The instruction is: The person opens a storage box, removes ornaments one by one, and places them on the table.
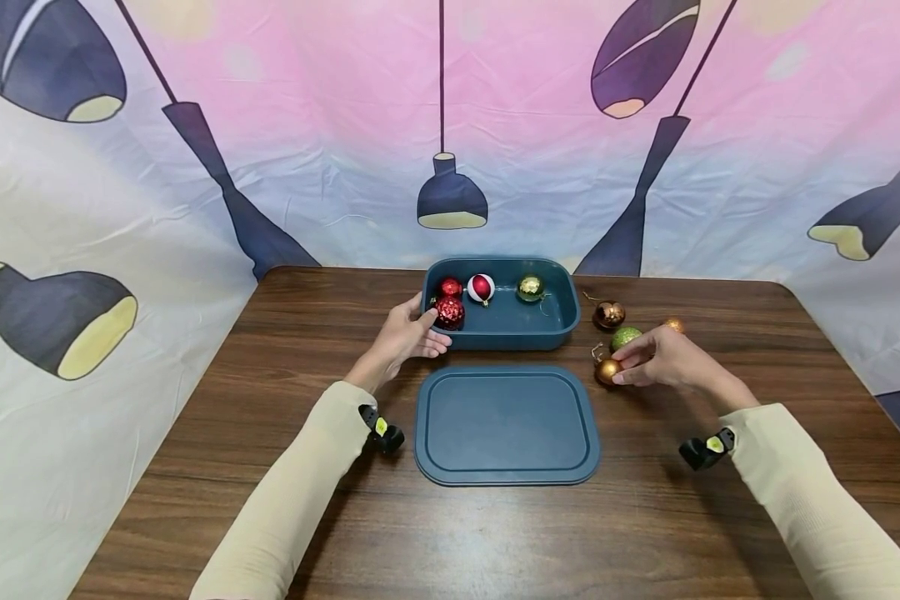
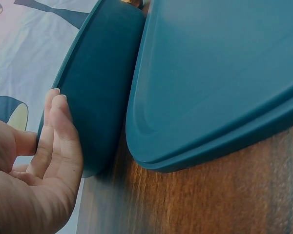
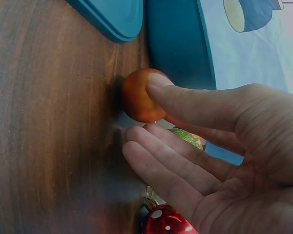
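My left hand (image 1: 408,335) grips the left front corner of a dark teal box (image 1: 513,341), thumb over the rim and fingers along the outer wall (image 2: 100,92). Inside the box lie two red baubles, a red-and-white bauble (image 1: 481,287) and a shiny gold-green bauble (image 1: 529,287). To the right of the box, my right hand (image 1: 663,358) pinches a matte copper-gold bauble (image 3: 140,95) between thumb and fingers, low over the table. Just behind it sits a glittery green bauble (image 1: 626,337), partly covered by the hand in the right wrist view.
A flat teal lid (image 1: 507,425) lies in front of the box. A shiny brown bauble (image 1: 609,314) rests by the box's right end, and an orange bauble (image 1: 673,324) shows behind my right hand. A red bauble (image 3: 167,222) appears below my fingers in the right wrist view.
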The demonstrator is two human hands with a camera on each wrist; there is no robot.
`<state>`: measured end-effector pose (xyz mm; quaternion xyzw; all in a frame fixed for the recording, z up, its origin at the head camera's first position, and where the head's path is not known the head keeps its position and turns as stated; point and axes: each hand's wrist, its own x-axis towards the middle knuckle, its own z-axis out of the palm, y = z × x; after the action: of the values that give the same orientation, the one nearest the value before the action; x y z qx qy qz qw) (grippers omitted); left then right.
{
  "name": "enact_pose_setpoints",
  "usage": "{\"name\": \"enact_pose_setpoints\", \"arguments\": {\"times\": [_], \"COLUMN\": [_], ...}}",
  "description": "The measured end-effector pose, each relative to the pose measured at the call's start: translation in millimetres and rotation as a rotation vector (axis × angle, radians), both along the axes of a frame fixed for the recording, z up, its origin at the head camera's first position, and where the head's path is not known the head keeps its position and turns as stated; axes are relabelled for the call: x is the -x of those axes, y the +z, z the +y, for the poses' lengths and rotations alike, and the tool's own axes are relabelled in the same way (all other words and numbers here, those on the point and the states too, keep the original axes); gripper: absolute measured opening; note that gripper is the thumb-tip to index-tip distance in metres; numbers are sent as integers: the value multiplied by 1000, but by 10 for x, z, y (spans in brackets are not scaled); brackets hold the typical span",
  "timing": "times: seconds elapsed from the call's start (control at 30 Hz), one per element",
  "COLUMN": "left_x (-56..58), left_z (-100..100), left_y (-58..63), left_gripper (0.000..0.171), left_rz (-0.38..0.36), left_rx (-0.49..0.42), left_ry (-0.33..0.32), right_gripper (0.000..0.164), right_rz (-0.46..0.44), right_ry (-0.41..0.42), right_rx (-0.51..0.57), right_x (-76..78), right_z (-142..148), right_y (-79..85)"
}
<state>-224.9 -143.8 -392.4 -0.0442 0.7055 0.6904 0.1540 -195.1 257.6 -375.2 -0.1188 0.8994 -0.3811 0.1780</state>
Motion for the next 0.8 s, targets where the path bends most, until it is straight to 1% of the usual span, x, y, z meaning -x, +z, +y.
{"name": "enact_pose_setpoints", "arguments": {"times": [0.2,0.37,0.43,0.57,0.7,0.8], "left_x": [4,3,3,10,19,23], "left_z": [-3,-3,-7,-14,-21,-28], "left_y": [1,-2,-8,-25,-35,-34], "left_gripper": [62,62,62,62,63,63], "left_rz": [-3,2,-1,-5,-7,-9], "left_rx": [-1,-6,-11,-4,6,7], "left_ry": [-1,-6,-7,-8,-10,-10], "right_gripper": [44,46,46,47,45,44], "right_rz": [12,64,83,84,116,125], "right_ry": [-3,-8,-10,-19,9,14], "right_rx": [-7,-84,-106,-92,-98,-109], "right_x": [16,57,83,146,220,273], "right_z": [30,16,-5,-64,-152,-244], "right_y": [96,227,290,402,494,559]}}
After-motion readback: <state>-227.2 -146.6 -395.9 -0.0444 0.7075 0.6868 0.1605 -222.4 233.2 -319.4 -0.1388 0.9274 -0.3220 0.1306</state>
